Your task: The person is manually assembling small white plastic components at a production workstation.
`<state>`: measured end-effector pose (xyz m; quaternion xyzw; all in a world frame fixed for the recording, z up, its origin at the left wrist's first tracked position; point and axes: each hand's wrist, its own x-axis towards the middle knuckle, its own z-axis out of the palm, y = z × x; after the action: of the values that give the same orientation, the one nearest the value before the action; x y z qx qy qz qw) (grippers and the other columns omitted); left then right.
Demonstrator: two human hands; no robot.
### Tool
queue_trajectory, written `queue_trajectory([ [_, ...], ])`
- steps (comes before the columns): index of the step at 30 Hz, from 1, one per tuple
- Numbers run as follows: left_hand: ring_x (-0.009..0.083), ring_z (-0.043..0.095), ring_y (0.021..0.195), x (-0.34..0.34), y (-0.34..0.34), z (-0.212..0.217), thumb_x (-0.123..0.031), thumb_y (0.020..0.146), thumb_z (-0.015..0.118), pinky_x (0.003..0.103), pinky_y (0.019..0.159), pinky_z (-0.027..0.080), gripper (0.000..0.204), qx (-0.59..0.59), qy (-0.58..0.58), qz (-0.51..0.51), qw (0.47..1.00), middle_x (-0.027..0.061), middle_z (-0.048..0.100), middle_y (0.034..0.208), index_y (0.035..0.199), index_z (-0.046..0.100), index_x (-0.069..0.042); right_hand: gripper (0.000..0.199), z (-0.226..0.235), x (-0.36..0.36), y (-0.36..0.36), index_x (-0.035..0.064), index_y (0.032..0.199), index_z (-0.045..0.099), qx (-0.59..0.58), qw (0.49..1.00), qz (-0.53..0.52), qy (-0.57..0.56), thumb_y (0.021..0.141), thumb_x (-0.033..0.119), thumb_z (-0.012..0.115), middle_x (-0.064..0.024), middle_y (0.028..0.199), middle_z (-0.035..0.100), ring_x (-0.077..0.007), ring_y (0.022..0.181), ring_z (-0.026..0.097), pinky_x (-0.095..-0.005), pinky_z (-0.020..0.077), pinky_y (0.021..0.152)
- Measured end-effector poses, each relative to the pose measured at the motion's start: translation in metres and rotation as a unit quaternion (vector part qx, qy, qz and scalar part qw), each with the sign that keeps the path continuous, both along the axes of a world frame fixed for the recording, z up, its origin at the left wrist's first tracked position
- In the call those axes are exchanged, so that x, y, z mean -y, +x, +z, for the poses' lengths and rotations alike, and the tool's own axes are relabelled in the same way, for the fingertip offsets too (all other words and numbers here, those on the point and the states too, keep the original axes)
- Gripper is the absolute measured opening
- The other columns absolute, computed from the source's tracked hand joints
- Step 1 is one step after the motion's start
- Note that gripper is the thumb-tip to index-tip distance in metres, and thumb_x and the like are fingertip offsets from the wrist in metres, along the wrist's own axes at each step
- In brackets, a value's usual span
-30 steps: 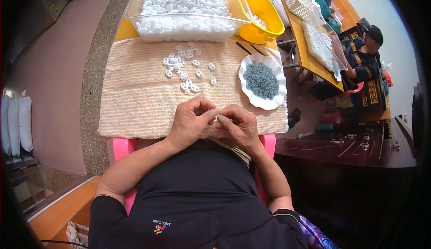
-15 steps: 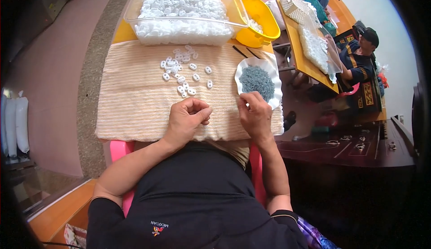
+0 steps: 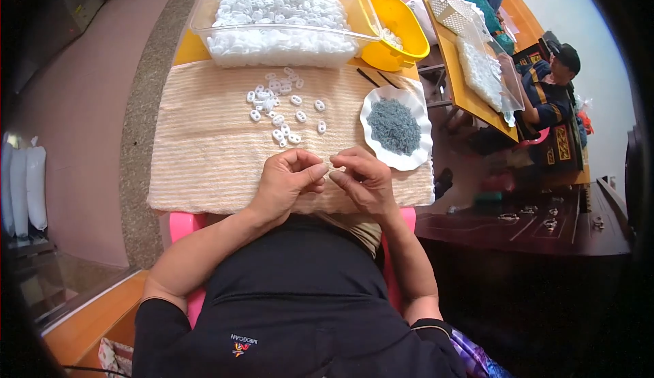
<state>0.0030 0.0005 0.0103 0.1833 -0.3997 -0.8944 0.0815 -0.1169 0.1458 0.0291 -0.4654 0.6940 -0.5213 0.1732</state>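
Over the near part of the striped cloth, my two hands come together with fingertips almost touching. My left hand [image 3: 293, 179] is closed in a pinch, thumb against the forefinger. My right hand [image 3: 366, 179] pinches too, facing it from the right. Whatever sits between the fingertips is too small to make out. Just beyond them lies a loose group of small white oval plastic pieces [image 3: 294, 139], each with two holes. A white wavy-rimmed dish [image 3: 368, 137] stands beyond my right hand, heaped with tiny blue-grey pieces [image 3: 395, 127].
A clear plastic bin [image 3: 286, 41] full of white pieces stands at the far side, beside a yellow basin [image 3: 411, 54]. Two thin black sticks [image 3: 368, 77] lie near the dish. At another table [image 3: 470, 95] on the right, a person [image 3: 545, 85] sits by a similar bin.
My right hand has left the dish's near rim and moved left to meet my left hand. The left hand keeps its pinch in nearly the same place.
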Motion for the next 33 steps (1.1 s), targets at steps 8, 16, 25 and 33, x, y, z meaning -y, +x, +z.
queue_trajectory([
  [8, 0.0079, 0.061, 0.071, 0.002, 0.001, -0.002, -0.007, 0.088, 0.067, 0.022, 0.065, 0.055, 0.01, -0.008, 0.044, -0.015, 0.999, 0.0031, 0.064, 0.082, 0.093, 0.061, -0.002, 0.015, -0.017, 0.003, 0.003, -0.0023, 0.097, 0.067, 0.049, 0.996, 0.017, -0.067, 0.083, -0.006, 0.066, -0.0082, 0.092, 0.062, -0.0093, 0.074, 0.057, -0.0205, 0.0458, 0.061],
  [16, 0.0083, 0.061, 0.072, 0.001, 0.002, -0.002, -0.008, 0.088, 0.067, 0.022, 0.067, 0.055, 0.01, 0.0, 0.047, -0.012, 0.999, 0.0031, 0.064, 0.083, 0.093, 0.062, -0.001, 0.009, -0.009, 0.005, 0.01, -0.0039, 0.094, 0.065, 0.085, 0.995, -0.007, -0.046, 0.086, -0.005, 0.064, -0.007, 0.09, 0.06, -0.0086, 0.071, 0.057, -0.0198, 0.0464, 0.059],
  [25, 0.0157, 0.066, 0.086, 0.002, 0.001, -0.004, -0.004, 0.091, 0.061, 0.027, 0.079, 0.057, 0.018, -0.009, 0.088, -0.019, 0.996, 0.0104, 0.066, 0.097, 0.108, 0.06, 0.002, 0.006, -0.02, 0.002, 0.007, -0.0039, 0.093, 0.064, 0.209, 0.975, -0.058, -0.043, 0.089, 0.0, 0.062, -0.0055, 0.089, 0.061, -0.0075, 0.068, 0.057, -0.0204, 0.0462, 0.058],
  [33, 0.0162, 0.067, 0.085, 0.001, 0.001, -0.002, -0.003, 0.091, 0.06, 0.026, 0.076, 0.058, 0.019, 0.003, 0.075, -0.013, 0.997, 0.0101, 0.066, 0.096, 0.109, 0.058, 0.002, 0.007, -0.029, 0.0, 0.001, -0.0045, 0.096, 0.061, 0.139, 0.989, -0.032, -0.039, 0.091, 0.001, 0.06, -0.0047, 0.092, 0.059, -0.0078, 0.069, 0.058, -0.0201, 0.0477, 0.06],
])
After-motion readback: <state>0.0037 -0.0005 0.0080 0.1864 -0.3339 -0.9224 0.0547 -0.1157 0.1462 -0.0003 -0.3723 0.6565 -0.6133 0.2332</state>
